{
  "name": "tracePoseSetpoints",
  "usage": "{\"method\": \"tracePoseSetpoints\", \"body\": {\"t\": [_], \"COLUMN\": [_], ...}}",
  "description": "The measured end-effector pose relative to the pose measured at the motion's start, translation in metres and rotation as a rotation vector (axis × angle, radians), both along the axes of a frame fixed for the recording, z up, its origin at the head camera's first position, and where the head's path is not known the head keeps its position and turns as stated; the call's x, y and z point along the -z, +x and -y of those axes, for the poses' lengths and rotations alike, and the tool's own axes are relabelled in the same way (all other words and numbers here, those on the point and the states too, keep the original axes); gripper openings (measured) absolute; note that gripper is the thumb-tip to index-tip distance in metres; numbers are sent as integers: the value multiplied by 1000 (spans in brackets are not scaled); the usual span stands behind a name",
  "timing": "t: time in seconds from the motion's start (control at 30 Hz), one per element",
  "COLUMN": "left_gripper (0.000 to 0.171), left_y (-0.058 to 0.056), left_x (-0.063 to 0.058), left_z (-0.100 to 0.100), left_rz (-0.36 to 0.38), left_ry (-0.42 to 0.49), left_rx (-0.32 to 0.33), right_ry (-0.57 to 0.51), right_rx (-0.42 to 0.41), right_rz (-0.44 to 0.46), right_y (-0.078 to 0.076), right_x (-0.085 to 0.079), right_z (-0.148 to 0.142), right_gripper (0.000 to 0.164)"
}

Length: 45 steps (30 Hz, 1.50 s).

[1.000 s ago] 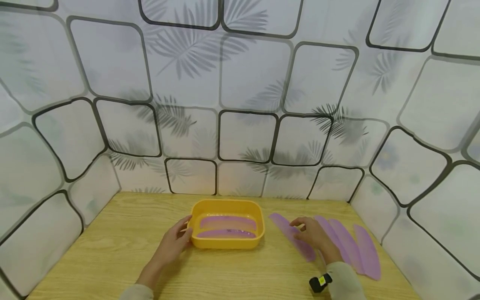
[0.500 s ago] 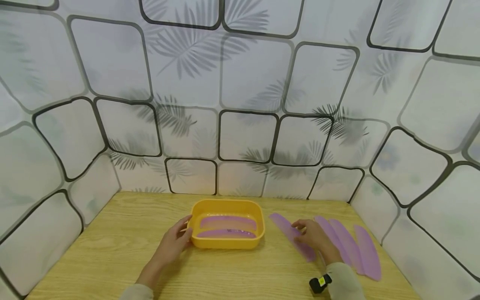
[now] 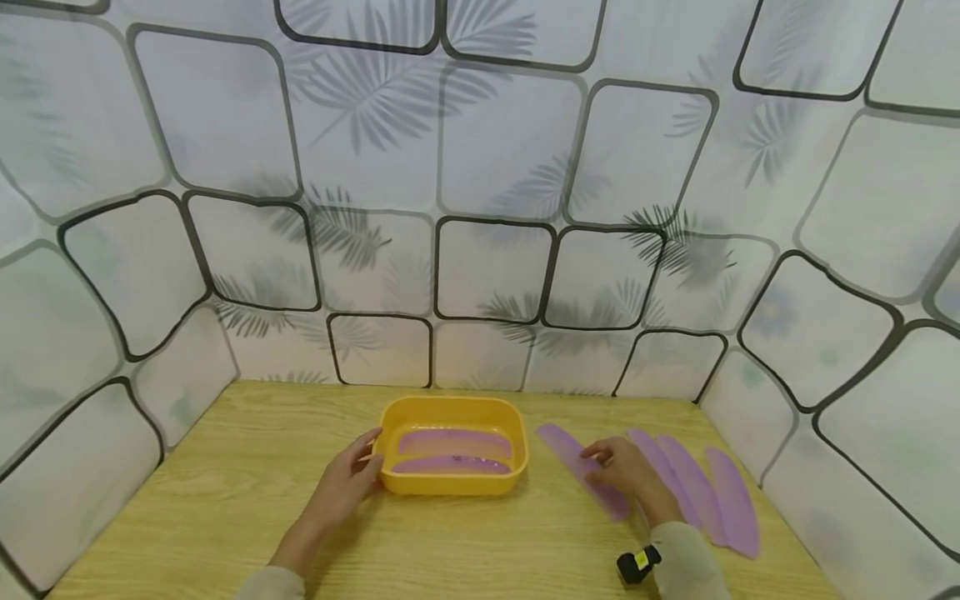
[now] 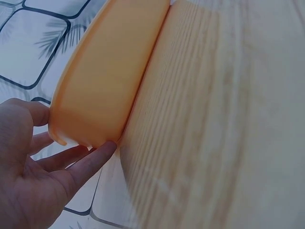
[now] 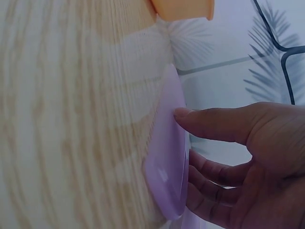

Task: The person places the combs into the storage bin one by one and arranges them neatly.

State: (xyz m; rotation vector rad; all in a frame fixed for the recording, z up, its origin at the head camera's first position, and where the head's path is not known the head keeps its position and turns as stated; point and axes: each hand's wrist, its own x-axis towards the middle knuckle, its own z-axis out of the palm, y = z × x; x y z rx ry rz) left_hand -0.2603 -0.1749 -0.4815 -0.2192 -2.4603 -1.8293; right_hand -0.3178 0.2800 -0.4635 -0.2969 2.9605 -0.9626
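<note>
A yellow rectangular box [image 3: 453, 485] stands on the table, with two crescent-shaped purple combs [image 3: 455, 442] lying inside. My left hand [image 3: 343, 485] holds the box by its left end; in the left wrist view the thumb [image 4: 97, 161] touches its lower corner and another finger meets the rim. To the right of the box lies a third purple comb [image 3: 581, 468], slanting on the table. My right hand [image 3: 630, 473] has it between the thumb [image 5: 209, 123] and the fingers, which partly go out of sight behind the comb [image 5: 167, 157] in the right wrist view.
Three more purple combs [image 3: 735, 504] lie side by side at the right, partly behind the right forearm. A black device [image 3: 637, 565] sits at the right wrist. Patterned white sheeting [image 3: 491, 271] closes off the back and both sides of the wooden table [image 3: 465, 550].
Almost nothing differs. The head view has tilted very slightly, while both hands, the box and the combs keep their places.
</note>
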Motion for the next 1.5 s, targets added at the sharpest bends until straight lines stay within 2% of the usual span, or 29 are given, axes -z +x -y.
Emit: {"method": "tracePoseSetpoints", "body": {"t": [0.7,1.07,1.5], "left_gripper": [53,53,53], "left_y": [-3,-1,1], "left_x": [3,2,1], "left_z": [-1,-2,-2], "left_rz": [3,6,2], "left_ry": [14,15,-1], "left_rx": [-2,-5,-12], "right_ry": [25,36,14], "right_rx": [42,-31,-90], "right_rz": [-20,-82,-57], "right_y": [-2,0,0], "right_x": [1,-5,-10], "right_z": [-1,-8,-10], "right_gripper": [29,27,29]}}
